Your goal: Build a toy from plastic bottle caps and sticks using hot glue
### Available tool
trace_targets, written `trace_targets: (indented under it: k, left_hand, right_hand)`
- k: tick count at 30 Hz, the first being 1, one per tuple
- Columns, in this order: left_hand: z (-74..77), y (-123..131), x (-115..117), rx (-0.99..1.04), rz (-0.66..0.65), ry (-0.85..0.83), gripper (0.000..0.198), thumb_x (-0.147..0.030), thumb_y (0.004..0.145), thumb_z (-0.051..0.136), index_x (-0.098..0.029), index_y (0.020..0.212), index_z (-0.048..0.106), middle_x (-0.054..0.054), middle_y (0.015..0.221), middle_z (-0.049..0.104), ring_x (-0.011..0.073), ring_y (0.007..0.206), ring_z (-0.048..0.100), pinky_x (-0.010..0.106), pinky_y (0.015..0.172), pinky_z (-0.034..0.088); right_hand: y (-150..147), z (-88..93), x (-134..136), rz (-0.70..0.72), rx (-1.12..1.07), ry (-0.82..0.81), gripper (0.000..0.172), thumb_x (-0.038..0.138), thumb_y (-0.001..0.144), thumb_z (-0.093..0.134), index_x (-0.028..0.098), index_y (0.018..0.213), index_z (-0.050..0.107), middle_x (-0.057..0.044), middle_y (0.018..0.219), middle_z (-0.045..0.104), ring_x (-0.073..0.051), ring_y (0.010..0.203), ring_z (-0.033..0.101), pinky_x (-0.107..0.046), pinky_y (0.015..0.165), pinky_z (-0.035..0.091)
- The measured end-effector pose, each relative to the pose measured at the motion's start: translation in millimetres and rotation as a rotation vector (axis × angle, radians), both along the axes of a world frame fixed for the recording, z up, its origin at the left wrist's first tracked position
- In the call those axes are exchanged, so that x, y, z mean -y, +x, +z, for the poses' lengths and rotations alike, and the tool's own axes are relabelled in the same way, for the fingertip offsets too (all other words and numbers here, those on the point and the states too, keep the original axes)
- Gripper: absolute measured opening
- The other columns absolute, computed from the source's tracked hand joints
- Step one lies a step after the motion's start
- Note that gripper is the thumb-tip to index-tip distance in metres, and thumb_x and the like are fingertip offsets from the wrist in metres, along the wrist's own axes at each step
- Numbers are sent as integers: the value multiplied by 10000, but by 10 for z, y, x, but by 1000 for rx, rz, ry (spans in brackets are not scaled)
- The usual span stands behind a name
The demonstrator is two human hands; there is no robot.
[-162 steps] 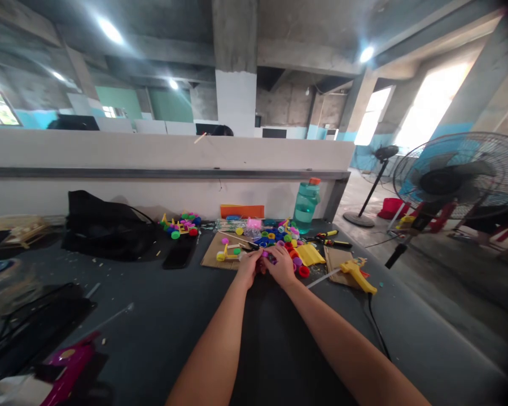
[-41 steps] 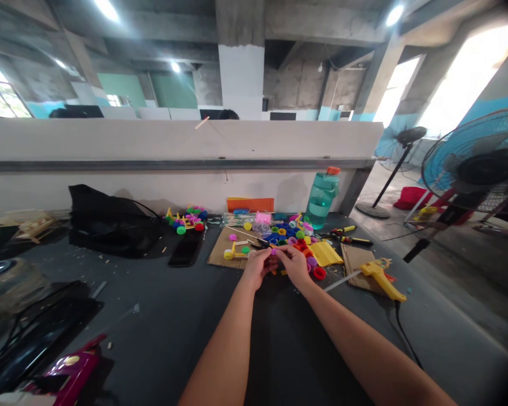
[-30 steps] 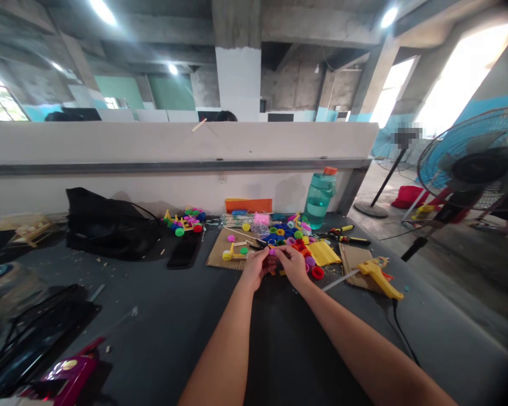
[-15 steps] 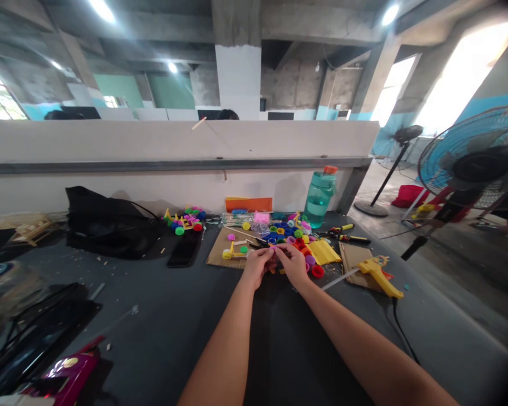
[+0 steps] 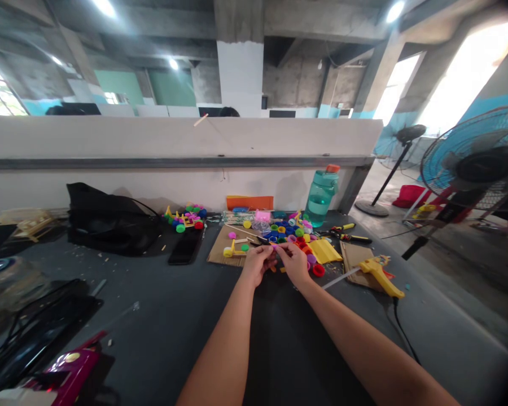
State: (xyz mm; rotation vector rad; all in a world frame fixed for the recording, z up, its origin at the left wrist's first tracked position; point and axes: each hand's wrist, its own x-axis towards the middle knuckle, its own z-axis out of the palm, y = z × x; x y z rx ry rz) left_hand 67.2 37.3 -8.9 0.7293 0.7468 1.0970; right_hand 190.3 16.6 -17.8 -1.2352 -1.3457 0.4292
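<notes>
My left hand and my right hand meet over the work pile, fingertips pinched together. Between them shows a small pink piece, mostly covered by the fingers; its exact kind cannot be made out. Just left lies a cardboard sheet carrying a yellow piece with round caps, a green cap and a pink cap. Beyond my right hand spread many coloured bottle caps, with a red cap nearest. A folded yellow sheet rests right of them.
A yellow glue gun lies at right with its cord trailing. Behind stands a teal water bottle. Pliers, a black phone, a black bag and a magenta device are also on the table. A fan stands right.
The view has shifted slightly. Both hands stay together at the same spot, still pinching, with only slight finger movement.
</notes>
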Motion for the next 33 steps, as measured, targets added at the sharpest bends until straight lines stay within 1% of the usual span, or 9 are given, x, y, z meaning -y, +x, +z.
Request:
trace_targets:
  k: [7,10,14,16,18,21,24,29,33]
  left_hand:
    - [20,2,14,10,8,4,153,-245,674,732,-118,716,658,13,601,612,77,517,554,219,545,523]
    - [32,3,25,14,6,15,189,-279,661,741,-124,729,659,15,615,618,84,523,556,224,536,518]
    - [30,1,26,11,-6,24,227,-253,607,777,-115,754,673,25,638,627,98,557,571,215,519,509]
    - [26,0,23,14,2,22,236,-258,601,781,-118,757,672,20,632,624,94,551,569,204,504,500]
    - [26,1,22,26,6,22,240,-277,608,777,-127,756,665,15,633,625,96,551,575,205,500,497]
    - [31,5,24,52,0,18,239,-288,613,773,-133,752,656,19,652,636,109,576,597,220,518,506]
    - [33,7,24,72,6,6,222,-264,615,774,-128,749,659,16,643,634,103,576,601,222,553,515]
    - [11,11,9,90,35,-8,192,-234,615,774,-123,727,664,4,593,618,79,538,582,194,556,504]
    - [-10,23,-3,95,52,-6,204,-236,599,781,-118,718,666,-3,571,607,71,522,570,183,543,493]
  right_hand:
    - [-9,40,34,47,-38,1,244,392,815,534,191,830,673,-37,789,681,-184,730,625,-285,655,503]
    - [-6,48,40,22,-22,4,247,392,817,532,185,801,667,-32,749,664,-181,705,615,-285,637,495]
    - [6,38,34,-25,26,42,265,414,821,529,190,787,667,-37,748,650,-191,738,607,-295,641,495]
    - [8,39,31,-19,48,67,249,412,818,542,199,813,671,-41,786,653,-195,778,605,-306,664,500]
    - [5,50,29,5,52,94,224,387,820,553,212,890,674,-48,864,662,-195,822,605,-315,687,507]
    - [-3,73,28,61,77,153,212,319,845,536,238,983,675,-56,970,665,-198,919,601,-342,781,505]
    - [-11,79,23,92,125,206,209,274,861,519,259,974,695,-55,982,672,-199,968,595,-379,888,470]
    - [1,53,9,95,169,195,212,256,856,535,275,995,693,-53,1027,671,-205,997,592,-405,919,450]
    - [16,43,9,93,191,187,200,253,850,547,273,978,700,-50,1018,677,-206,1004,593,-418,945,427]
